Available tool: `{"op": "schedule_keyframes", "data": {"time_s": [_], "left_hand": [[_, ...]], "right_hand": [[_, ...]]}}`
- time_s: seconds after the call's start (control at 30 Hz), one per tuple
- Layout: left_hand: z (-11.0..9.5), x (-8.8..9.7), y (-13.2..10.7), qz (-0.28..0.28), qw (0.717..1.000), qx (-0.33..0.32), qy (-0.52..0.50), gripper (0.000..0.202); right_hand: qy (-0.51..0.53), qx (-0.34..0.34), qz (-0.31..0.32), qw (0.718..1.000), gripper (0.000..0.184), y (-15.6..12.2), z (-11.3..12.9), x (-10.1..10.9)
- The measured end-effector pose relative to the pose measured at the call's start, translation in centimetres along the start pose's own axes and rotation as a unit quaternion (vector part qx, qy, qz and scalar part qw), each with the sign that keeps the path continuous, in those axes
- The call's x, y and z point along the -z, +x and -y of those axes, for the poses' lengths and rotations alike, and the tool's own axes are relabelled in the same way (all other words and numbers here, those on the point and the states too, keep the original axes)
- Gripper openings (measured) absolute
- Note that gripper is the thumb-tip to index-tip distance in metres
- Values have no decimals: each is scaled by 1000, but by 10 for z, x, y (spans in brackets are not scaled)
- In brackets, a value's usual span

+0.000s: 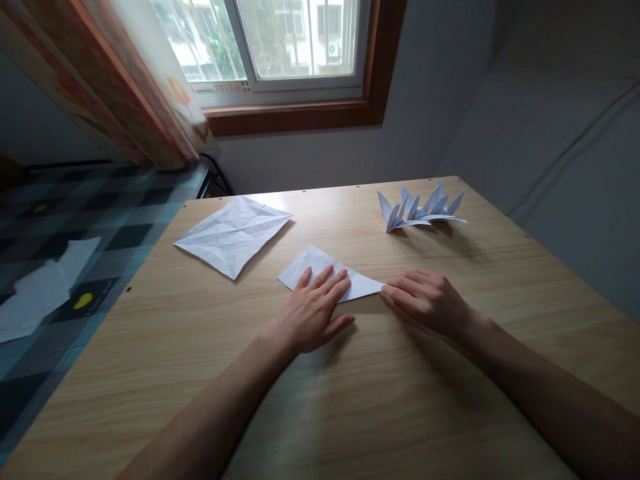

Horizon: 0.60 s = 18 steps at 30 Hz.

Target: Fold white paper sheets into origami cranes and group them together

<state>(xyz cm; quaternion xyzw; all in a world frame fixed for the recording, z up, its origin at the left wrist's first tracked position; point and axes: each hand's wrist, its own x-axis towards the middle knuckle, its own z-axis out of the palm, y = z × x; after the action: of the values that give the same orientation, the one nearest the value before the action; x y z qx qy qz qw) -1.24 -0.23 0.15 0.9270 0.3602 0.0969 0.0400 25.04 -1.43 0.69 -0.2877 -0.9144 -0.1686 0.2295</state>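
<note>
A folded sheet of white paper (361,285), kite-shaped with its narrow point to the right, lies on the wooden table. My left hand (320,310) rests flat on its wide part, fingers spread and the thumb on the bare wood. At the narrow tip, my right hand (425,300) pinches the paper between closed fingers; the thumb is mostly hidden. Behind and to the left lies an unfolded, creased white sheet (235,233). Folded white paper cranes (420,210) stand grouped at the back right, their pointed parts upward.
The wooden table (280,413) ends at a back edge before the wall and window (300,40). On the left, a checked bed cover (135,240) carries white paper pieces (45,293). An orange-patterned curtain (115,73) hangs there. A cable (575,150) runs along the right wall.
</note>
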Motion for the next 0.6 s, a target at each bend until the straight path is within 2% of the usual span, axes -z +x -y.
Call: {"op": "schedule_keyframes", "data": {"time_s": [0.1, 0.2, 0.3, 0.37, 0.43, 0.5, 0.6], "left_hand": [[0, -1, 1, -98, 995, -7, 37, 24], [0, -3, 1, -192, 980, 19, 48, 19], [-1, -4, 0, -302, 947, 80, -78, 18], [-3, -3, 0, -356, 902, 136, -201, 16], [-5, -2, 2, -375, 844, 198, -328, 16], [-6, -1, 5, -361, 773, 240, -463, 21], [-4, 0, 7, -292, 665, 244, -643, 33]], "right_hand": [[21, -13, -78, 997, 20, -3, 4, 5], [43, -28, -157, 986, 35, -6, 9, 5], [31, -56, -202, 977, 48, -8, 10, 0], [28, -70, -185, 980, 51, -9, 10, -6], [30, -75, -148, 986, 53, -8, 9, -10], [26, -73, -116, 990, 55, -7, 9, -14], [12, -64, -106, 992, 58, -7, 9, -17]]}}
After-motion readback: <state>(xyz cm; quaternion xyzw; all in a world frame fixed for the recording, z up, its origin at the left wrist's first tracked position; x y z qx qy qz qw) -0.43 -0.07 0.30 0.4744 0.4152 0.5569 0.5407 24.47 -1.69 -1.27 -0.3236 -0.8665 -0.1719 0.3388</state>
